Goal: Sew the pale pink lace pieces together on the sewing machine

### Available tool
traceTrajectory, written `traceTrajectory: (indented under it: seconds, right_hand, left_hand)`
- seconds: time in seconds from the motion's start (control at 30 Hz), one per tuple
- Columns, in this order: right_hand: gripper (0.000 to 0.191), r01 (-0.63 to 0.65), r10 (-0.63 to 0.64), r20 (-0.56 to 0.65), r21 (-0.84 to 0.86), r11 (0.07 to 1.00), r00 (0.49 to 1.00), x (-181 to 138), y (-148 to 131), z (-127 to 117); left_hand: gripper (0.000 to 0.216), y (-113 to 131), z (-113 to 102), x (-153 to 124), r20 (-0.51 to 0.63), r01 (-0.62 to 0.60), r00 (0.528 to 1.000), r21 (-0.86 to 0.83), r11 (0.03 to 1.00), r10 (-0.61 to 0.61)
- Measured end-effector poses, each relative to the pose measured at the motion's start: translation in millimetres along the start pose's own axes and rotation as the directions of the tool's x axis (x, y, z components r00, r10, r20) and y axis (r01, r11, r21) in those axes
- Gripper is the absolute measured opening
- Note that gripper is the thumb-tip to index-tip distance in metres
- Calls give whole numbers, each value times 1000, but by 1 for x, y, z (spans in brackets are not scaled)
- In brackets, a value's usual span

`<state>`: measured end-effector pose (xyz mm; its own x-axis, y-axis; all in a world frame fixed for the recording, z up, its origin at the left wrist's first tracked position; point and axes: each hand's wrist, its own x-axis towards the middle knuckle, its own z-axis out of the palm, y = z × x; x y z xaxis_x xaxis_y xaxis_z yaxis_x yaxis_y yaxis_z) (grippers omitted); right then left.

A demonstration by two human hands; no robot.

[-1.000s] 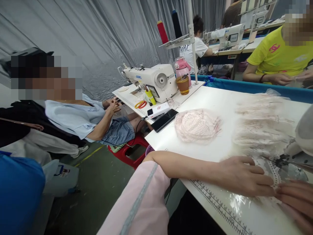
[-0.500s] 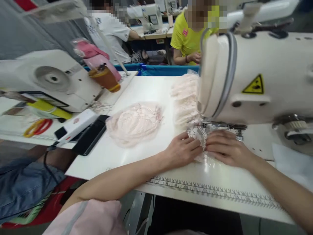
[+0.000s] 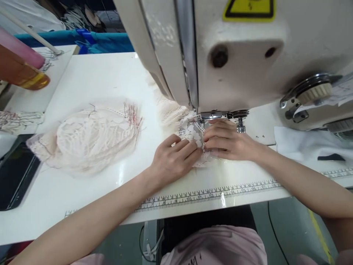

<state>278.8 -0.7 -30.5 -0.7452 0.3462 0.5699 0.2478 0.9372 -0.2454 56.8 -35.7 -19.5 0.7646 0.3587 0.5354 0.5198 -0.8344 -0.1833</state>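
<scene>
A strip of pale lace fabric lies under the needle area of a white sewing machine. My left hand has its fingers curled down onto the lace's left side, gripping it just in front of the presser foot. From the right, my right hand holds the lace's edge with its fingers close together, beside the metal foot. The needle tip is hidden. Gathered cream fabric trails behind the foot, partly covered by the machine head.
A bundle of pale lace with reddish threads lies on the white table at left. Beyond it are a black phone-like slab, an amber cup and a pink bottle. A printed ruler lines the front edge. White cloth sits at right.
The view has tilted down and come nearer the machine, so the people behind have mostly left the picture. Both hands stay at the lace by the presser foot.
</scene>
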Motion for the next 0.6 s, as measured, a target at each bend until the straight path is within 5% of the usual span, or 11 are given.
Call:
traceTrajectory:
  seconds: [0.23, 0.6]
  right_hand:
    - [10, 39, -36, -39, 56, 998, 999, 0, 0, 0]
    - [10, -12, 14, -58, 48, 999, 998, 0, -3, 2]
  left_hand:
    - [12, 0, -2, 2, 5, 1, 1000, -52, 999, -1]
    - [42, -3, 4, -8, 167, 102, 983, -124, 987, -81]
